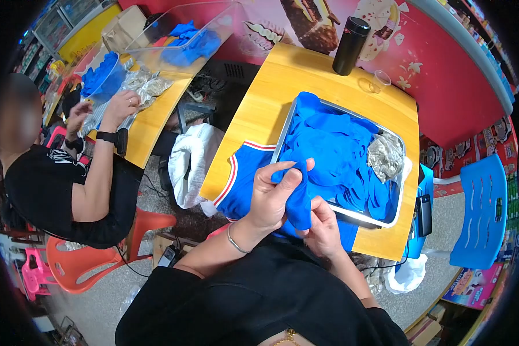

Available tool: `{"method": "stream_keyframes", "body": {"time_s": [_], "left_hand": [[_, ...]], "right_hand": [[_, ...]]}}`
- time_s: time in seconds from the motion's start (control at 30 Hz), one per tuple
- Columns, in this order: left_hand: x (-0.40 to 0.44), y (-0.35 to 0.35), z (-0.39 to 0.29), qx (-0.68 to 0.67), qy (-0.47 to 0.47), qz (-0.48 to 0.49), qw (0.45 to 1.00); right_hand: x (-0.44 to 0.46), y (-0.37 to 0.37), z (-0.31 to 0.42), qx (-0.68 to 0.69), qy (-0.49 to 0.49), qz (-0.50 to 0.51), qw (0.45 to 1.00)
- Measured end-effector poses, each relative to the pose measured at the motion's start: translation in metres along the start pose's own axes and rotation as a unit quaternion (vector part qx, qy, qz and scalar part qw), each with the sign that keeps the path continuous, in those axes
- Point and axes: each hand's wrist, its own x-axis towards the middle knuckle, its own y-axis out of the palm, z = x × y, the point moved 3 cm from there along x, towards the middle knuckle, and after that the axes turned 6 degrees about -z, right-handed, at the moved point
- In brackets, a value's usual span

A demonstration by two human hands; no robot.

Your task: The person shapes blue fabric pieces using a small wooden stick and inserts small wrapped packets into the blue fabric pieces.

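Observation:
My left hand (275, 195), with a bangle on its wrist, pinches the upper part of a blue fabric piece (298, 202). Lower down, the fingers of my right hand (322, 229) hold the bottom end of the same piece. Just beyond my hands, a metal tray (391, 218) holds a pile of flat blue pieces (328, 141). A clear plastic bag of small items (385, 157) rests on the pile at the tray's right side. Blue cloth with red and white trim (245, 179) lies under the tray's near left part.
A black bottle (352, 46) and a clear cup (381, 79) stand at the table's (271, 75) far side. At left, another person (69, 190) works at a second table with a blue-filled tub (106, 81). A blue chair (480, 210) stands at right.

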Motion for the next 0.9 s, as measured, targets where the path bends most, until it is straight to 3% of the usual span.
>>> {"method": "stream_keyframes", "body": {"time_s": [0.1,0.17,0.23,0.3,0.33,0.43,0.53,0.63,0.73,0.9], "left_hand": [[0.001,-0.001,-0.004,0.069,0.063,0.023,0.995],[0.001,0.000,-0.007,0.114,0.108,0.039,0.987],[0.002,0.000,-0.008,0.147,0.147,0.061,0.976],[0.003,-0.007,-0.007,0.121,0.080,0.043,0.989],[0.005,-0.009,-0.007,0.107,0.048,0.036,0.992],[0.004,-0.001,-0.009,0.124,0.060,0.030,0.990],[0.005,0.000,-0.010,0.128,0.060,0.010,0.990],[0.004,0.008,-0.014,0.126,0.091,0.011,0.988],[0.003,0.001,-0.015,0.143,0.058,0.011,0.988],[0.006,0.001,-0.012,0.164,0.085,0.042,0.982]], "right_hand": [[-0.002,0.003,0.001,-0.157,-0.108,-0.086,0.978],[-0.001,0.006,0.015,-0.346,-0.303,-0.141,0.876],[-0.003,0.009,0.015,-0.333,-0.296,-0.138,0.884],[-0.004,0.002,0.011,-0.136,-0.083,-0.062,0.985],[-0.004,0.002,0.008,-0.031,0.027,-0.019,0.999],[-0.003,0.000,0.008,-0.004,0.023,0.010,1.000],[-0.003,0.010,0.017,-0.247,-0.125,-0.103,0.956],[-0.004,0.004,0.016,-0.275,-0.184,-0.102,0.938],[-0.003,0.002,0.013,-0.311,-0.235,-0.130,0.912],[-0.003,-0.003,0.008,-0.293,-0.212,-0.113,0.925]]}}
